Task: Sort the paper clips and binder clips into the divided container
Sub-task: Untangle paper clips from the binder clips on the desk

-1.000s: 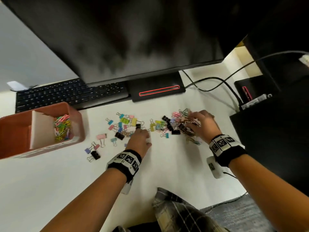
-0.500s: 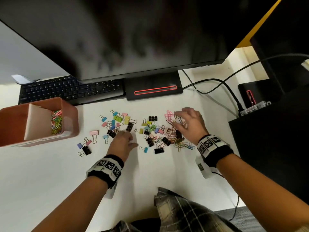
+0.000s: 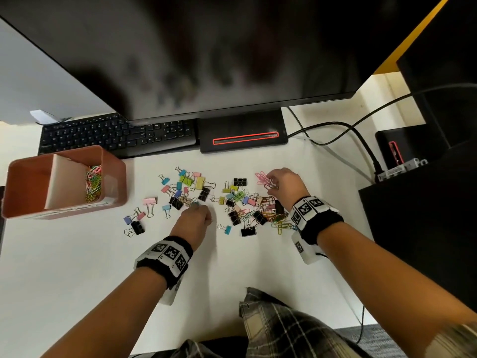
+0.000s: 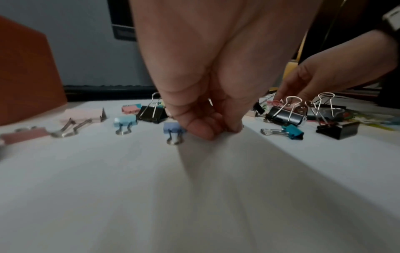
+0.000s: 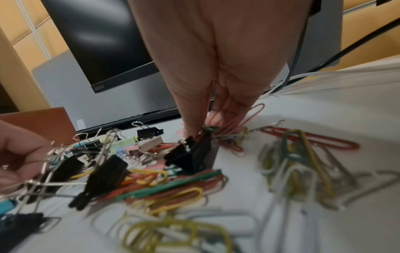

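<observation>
Coloured wire paper clips (image 3: 280, 219) and small coloured and black metal binder clips (image 3: 204, 193) lie scattered on the white tabletop (image 3: 77, 267), right of the terracotta divided plastic container (image 3: 114, 177) whose right compartment holds paper clips. The right hand (image 3: 286, 184) pinches a bunch of pink paper clips (image 3: 263, 178) at the pile's far edge. The left hand (image 3: 195, 220) has its fingers (image 4: 201, 126) curled together against the tabletop; whether they hold anything cannot be told.

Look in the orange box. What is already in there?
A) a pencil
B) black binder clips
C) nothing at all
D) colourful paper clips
D: the head view shows a small heap of colourful paper clips in the right-hand section of the orange box, beside its white divider; the binder clips lie out on the desk.
</observation>
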The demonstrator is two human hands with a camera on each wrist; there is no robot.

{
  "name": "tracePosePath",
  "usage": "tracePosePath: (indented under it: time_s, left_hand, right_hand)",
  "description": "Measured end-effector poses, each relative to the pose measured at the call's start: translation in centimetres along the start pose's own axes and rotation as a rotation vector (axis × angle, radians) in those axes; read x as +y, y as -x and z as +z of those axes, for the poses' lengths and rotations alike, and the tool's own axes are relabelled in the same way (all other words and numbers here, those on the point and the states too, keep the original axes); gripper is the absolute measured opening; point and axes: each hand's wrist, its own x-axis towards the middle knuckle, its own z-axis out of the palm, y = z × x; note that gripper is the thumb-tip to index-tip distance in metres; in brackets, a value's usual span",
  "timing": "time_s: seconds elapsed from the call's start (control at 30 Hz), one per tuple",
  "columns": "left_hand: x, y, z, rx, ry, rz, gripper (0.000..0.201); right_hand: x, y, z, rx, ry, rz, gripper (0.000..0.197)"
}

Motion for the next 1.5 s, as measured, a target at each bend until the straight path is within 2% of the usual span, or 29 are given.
tracePosePath:
  time_s: [0.07,0.2,0.33,0.43,0.57,0.67,0.83,1.0,1.13,1.3,1.4,1.5]
  left_hand:
    - [0.7,-0.2,-0.9,0.002,0.029,0.055,0.006]
    - [3.7,-1.9,-3.2,0.114,0.099,0.224,0.006]
    - [7.2,-4.8,-3.6,0.161,-0.046,0.393,0.005]
    - [9.5,-6.9,-3.1,0.055,-0.137,0.441,0.007]
    - [10.9,-8.8,-1.9,-0.105,-0.204,0.497,0.016]
    - [10.6,-9.8,-1.3,-0.167,-0.241,0.513,0.016]
    - [11.4,-10.3,-1.0,-0.209,-0.272,0.604,0.023]
    - [11.1,-10.6,-0.4,-0.188,-0.184,0.576,0.010]
    - [10.0,-10.5,-0.3,-0.106,-0.109,0.524,0.007]
    - [9.4,-10.2,-0.7,-0.072,-0.116,0.466,0.008]
    - [9.5,-10.0,-0.7,-0.050,-0.087,0.415,0.007]
    - [9.7,-10.1,-0.7,-0.074,-0.075,0.360,0.022]
  right_hand:
    - [0.4,0.2,0.1,-0.014,-0.052,0.022,0.033]
    - [1.0,0.4,0.0,-0.042,-0.080,0.054,0.025]
    - [1.2,0.3,-0.1,-0.039,-0.013,0.037,0.014]
    - [1.3,0.4,-0.1,-0.019,0.012,0.002,0.014]
    - [1.8,0.8,-0.6,0.012,-0.104,-0.033,0.010]
    - [2.5,0.7,-1.6,0.054,-0.156,-0.090,0.012]
    - [3.7,-0.7,-2.9,0.180,-0.258,-0.088,0.012]
    - [3.4,-1.7,-2.6,0.115,-0.164,-0.099,0.015]
    - [3.4,-1.2,-1.9,0.079,-0.076,-0.105,0.038]
    - [3.5,0.0,-2.3,-0.032,0.053,-0.109,0.062]
    - [3.6,0.3,-2.0,-0.056,0.055,-0.118,0.059]
    - [3.2,0.1,-2.0,-0.033,0.021,-0.131,0.040]
